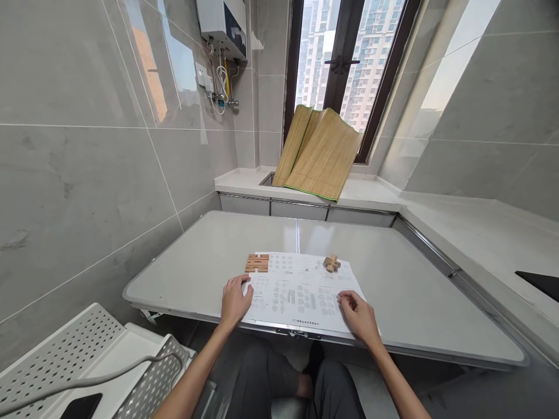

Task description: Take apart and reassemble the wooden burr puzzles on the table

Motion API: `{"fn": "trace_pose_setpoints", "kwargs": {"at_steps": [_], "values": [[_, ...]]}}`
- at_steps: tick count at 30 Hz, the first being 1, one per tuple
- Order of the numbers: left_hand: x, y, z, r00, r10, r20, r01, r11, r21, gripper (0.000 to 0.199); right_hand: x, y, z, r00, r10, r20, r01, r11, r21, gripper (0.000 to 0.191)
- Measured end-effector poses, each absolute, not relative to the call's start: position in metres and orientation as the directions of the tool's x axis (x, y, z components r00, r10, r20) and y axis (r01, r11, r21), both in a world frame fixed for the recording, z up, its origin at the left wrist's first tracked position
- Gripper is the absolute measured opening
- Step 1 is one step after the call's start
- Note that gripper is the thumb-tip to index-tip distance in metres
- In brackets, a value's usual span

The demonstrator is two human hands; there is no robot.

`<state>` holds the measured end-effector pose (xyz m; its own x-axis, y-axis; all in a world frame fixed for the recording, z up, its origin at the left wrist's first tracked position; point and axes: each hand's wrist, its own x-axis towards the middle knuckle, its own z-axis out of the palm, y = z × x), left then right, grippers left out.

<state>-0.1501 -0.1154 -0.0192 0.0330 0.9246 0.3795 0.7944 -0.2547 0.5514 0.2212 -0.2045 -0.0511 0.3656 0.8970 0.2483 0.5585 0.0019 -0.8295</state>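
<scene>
A large white printed sheet (301, 279) covered with small diagrams lies on the folding table (414, 279). My left hand (234, 299) rests at the sheet's left edge, its fingers loosely bent and thumb apart, holding nothing. Just beyond it, several notched brown wooden puzzle sticks (257, 263) lie side by side on the sheet's upper left corner. At the right edge of the paper lies my right hand (358, 314), fingers loosely curled and no object visible in them. A cross-shaped wooden burr puzzle (332, 263) sits near the sheet's upper right corner.
A folded bamboo mat (325, 151) leans against the window on the white counter (471, 221). At lower left stands a white perforated rack (74, 343) with a grey cable and a dark phone-like object (81, 406). A water heater (225, 29) hangs on the wall.
</scene>
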Motion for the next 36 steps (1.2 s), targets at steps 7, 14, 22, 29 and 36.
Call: {"fn": "trace_pose_setpoints", "kwargs": {"at_steps": [7, 14, 22, 29, 36], "values": [[-0.148, -0.116, -0.021, 0.021, 0.916, 0.400, 0.784, -0.263, 0.562, 0.023, 0.223, -0.205, -0.050, 0.350, 0.902, 0.254, 0.575, 0.007, -0.818, 0.035], [-0.146, -0.114, -0.022, 0.011, 0.913, 0.408, 0.782, -0.263, 0.566, 0.021, 0.226, -0.203, -0.052, 0.339, 0.909, 0.242, 0.599, -0.011, -0.800, 0.034], [-0.145, -0.115, -0.021, 0.013, 0.917, 0.399, 0.783, -0.257, 0.567, 0.019, 0.245, -0.174, -0.041, 0.305, 0.943, 0.131, 0.609, -0.088, -0.788, 0.029], [-0.147, -0.119, -0.018, -0.006, 0.924, 0.382, 0.773, -0.238, 0.588, 0.018, 0.276, -0.106, -0.018, 0.358, 0.933, -0.034, 0.609, -0.261, -0.749, 0.037], [-0.150, -0.117, -0.020, -0.008, 0.935, 0.356, 0.757, -0.226, 0.613, 0.018, 0.284, -0.075, -0.005, 0.166, 0.961, -0.221, 0.570, -0.276, -0.774, 0.043]]}}
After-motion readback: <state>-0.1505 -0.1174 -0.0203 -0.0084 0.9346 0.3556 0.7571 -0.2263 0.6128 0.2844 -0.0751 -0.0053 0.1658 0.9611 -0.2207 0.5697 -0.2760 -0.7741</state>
